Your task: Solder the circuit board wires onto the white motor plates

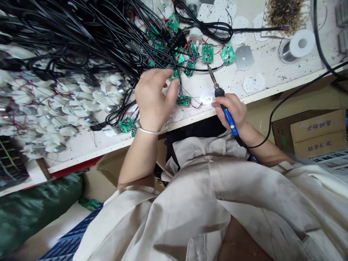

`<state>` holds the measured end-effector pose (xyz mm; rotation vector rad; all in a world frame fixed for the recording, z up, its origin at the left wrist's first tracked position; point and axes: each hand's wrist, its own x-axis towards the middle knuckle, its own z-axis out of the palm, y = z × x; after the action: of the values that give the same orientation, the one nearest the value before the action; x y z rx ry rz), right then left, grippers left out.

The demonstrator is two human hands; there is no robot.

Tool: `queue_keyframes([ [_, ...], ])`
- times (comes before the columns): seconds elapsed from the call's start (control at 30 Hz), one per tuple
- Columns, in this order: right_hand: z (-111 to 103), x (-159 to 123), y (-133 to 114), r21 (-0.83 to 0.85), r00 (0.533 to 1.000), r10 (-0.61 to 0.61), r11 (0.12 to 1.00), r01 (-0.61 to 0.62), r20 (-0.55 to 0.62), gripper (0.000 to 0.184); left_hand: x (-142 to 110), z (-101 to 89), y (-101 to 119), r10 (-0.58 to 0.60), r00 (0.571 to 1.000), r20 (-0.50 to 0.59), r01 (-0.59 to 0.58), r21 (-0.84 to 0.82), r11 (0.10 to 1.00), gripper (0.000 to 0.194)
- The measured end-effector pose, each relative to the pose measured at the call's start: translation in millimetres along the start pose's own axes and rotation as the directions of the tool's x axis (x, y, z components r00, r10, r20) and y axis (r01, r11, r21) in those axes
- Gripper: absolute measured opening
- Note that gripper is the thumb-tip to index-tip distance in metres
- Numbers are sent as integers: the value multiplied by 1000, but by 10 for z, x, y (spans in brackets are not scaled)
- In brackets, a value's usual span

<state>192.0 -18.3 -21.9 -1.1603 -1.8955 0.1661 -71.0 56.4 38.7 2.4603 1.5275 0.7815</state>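
My right hand (235,110) grips a soldering iron (228,119) by its blue handle. The iron's metal tip points up and left, just below a green circuit board (207,53). My left hand (154,96), with a metal bangle at the wrist, is curled over the bench. Its thumb and forefinger close around the edge of a small green circuit board (175,75); the other fingers are largely hidden. Another board (183,100) with red wires lies right of my left thumb. A black cable (199,69) runs past the iron's tip to a further board (227,53).
Bundled black cables (89,32) and a heap of white parts with wires (73,98) cover the left of the bench. A solder spool (297,46), a metal plate (244,58) and white discs (253,83) are at right. Cardboard boxes (318,132) stand below.
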Motion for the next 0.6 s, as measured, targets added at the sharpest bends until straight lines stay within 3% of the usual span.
queue_keyframes([
  [0.1,6,13,-12,-12,999,-24,1000,23,-42,26,173,129,42,-79,995,56,79,4,997,39],
  [0.3,20,82,-48,-23,986,-66,998,63,-151,27,338,250,289,-47,995,92,58,-114,992,31],
  [0.6,-42,59,-60,90,997,10,996,-2,-79,31,-77,328,549,-14,991,132,24,-74,997,24],
])
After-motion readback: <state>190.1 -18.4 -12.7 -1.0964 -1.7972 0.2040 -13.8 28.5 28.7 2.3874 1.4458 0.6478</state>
